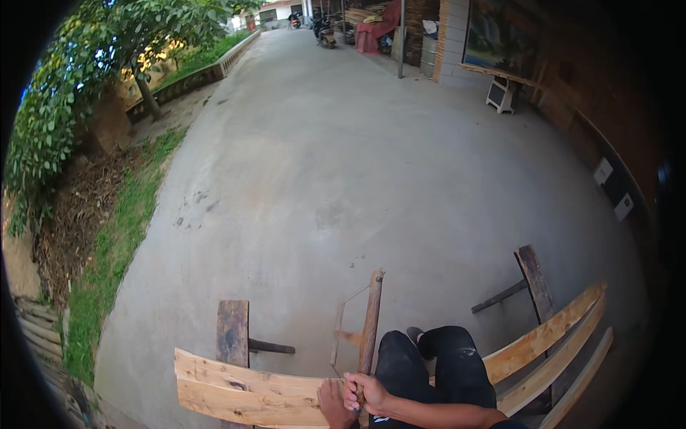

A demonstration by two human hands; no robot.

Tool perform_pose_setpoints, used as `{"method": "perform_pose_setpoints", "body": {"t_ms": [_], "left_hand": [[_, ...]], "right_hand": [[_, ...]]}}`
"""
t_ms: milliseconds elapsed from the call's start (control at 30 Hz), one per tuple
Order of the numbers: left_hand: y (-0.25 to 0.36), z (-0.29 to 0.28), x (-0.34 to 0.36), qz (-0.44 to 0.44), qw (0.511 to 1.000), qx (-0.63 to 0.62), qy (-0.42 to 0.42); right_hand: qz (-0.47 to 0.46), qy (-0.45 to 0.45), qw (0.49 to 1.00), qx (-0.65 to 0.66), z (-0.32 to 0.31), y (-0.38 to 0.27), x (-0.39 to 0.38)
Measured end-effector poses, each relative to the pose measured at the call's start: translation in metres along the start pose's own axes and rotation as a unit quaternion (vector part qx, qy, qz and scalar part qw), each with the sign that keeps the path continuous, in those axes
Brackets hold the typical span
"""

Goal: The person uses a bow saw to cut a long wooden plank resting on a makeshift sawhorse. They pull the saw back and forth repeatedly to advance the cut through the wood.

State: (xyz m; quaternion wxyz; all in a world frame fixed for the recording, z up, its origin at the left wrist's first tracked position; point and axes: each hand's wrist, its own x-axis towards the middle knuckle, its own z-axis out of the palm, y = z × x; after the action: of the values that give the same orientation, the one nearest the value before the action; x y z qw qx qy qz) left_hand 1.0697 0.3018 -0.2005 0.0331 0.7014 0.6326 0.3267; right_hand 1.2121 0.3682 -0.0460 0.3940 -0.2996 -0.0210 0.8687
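Note:
My right hand (363,393) grips the long wooden bar of a frame saw (371,311), which stands upright with its thin side pieces over the concrete. My left hand (334,404) is just left of it, fingers bent on a pale wooden plank (243,400) lying crosswise at the bottom. The plank rests on a dark wooden trestle (233,329). More pale planks (554,325) extend to the right across a second trestle (530,275). My black-trousered legs (446,357) show beside the saw.
A concrete yard (321,164) stretches ahead. Left are a grass strip (100,314), a tree (86,64) and a low wall (200,82). At back right stand scooters (323,32), a red cover (375,28), a post (401,50) and a small stand (500,93).

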Motion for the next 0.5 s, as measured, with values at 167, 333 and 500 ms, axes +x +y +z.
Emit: {"method": "perform_pose_setpoints", "body": {"t_ms": [167,333,500], "left_hand": [[0.03,-0.014,0.019,-0.024,0.998,-0.045,-0.036],[0.036,-0.01,0.021,-0.04,0.995,-0.091,-0.024],[0.054,-0.01,0.012,-0.089,0.98,-0.177,0.029]], "right_hand": [[-0.018,0.014,0.999,0.039,0.0,0.001,-0.006],[0.003,0.034,0.999,0.033,-0.016,0.002,0.011],[-0.024,-0.031,0.999,-0.01,-0.013,-0.002,-0.002]]}}
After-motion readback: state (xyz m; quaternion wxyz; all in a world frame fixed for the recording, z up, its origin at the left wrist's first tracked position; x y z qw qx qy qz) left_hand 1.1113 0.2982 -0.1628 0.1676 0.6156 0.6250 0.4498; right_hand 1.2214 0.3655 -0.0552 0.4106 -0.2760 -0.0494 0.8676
